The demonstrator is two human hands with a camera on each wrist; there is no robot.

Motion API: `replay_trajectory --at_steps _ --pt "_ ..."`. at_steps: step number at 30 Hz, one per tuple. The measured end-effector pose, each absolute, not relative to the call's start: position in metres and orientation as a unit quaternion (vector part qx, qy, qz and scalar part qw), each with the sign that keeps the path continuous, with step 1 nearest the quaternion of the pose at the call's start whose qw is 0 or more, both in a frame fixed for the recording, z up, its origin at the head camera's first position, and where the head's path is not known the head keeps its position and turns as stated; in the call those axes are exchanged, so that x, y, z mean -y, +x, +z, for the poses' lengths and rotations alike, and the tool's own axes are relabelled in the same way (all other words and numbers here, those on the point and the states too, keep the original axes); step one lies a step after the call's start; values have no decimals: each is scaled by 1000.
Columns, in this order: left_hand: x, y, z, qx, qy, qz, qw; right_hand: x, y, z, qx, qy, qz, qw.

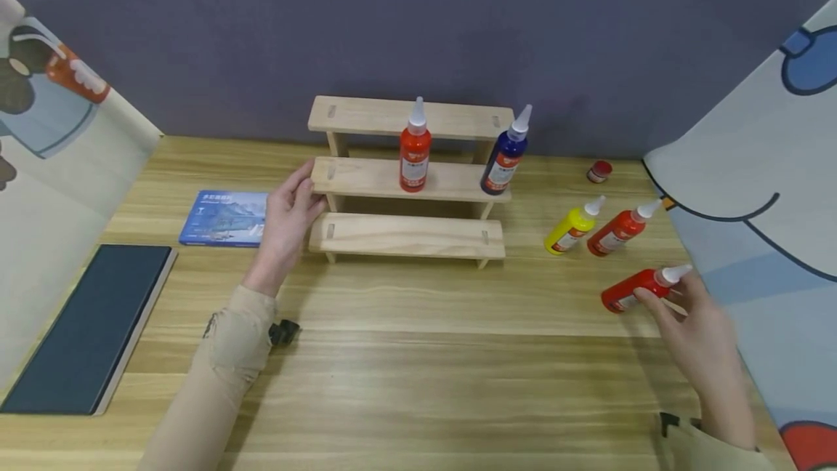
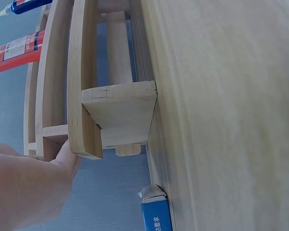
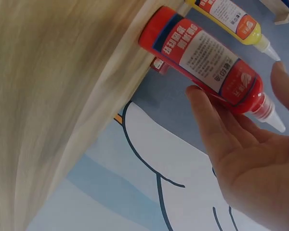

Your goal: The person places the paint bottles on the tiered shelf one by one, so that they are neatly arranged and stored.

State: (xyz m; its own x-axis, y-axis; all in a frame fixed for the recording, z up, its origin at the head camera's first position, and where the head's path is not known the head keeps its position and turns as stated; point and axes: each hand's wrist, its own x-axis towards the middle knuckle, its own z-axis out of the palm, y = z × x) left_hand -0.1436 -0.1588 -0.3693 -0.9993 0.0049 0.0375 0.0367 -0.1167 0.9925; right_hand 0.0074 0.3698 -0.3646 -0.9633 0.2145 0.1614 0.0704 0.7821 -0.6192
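A three-tier wooden shelf stands against the back wall. My left hand grips its left end near the middle step. In the left wrist view the end of the shelf shows, with part of the hand hidden behind it. A red bottle and a dark blue bottle stand on the middle step. At the right my right hand is spread around another red bottle. The right wrist view shows that bottle against the fingers, with the thumb apart from it.
A yellow bottle and a red bottle stand right of the shelf, with a small red jar behind them. A blue box and a dark flat book lie at the left. Printed cloth borders the right edge.
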Motion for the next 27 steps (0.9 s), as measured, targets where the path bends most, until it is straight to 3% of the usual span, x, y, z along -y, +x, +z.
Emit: replay_trajectory --at_steps 27 --pt "159 -144 -371 669 -23 -743 14 -372 4 -368 947 -79 290 115"
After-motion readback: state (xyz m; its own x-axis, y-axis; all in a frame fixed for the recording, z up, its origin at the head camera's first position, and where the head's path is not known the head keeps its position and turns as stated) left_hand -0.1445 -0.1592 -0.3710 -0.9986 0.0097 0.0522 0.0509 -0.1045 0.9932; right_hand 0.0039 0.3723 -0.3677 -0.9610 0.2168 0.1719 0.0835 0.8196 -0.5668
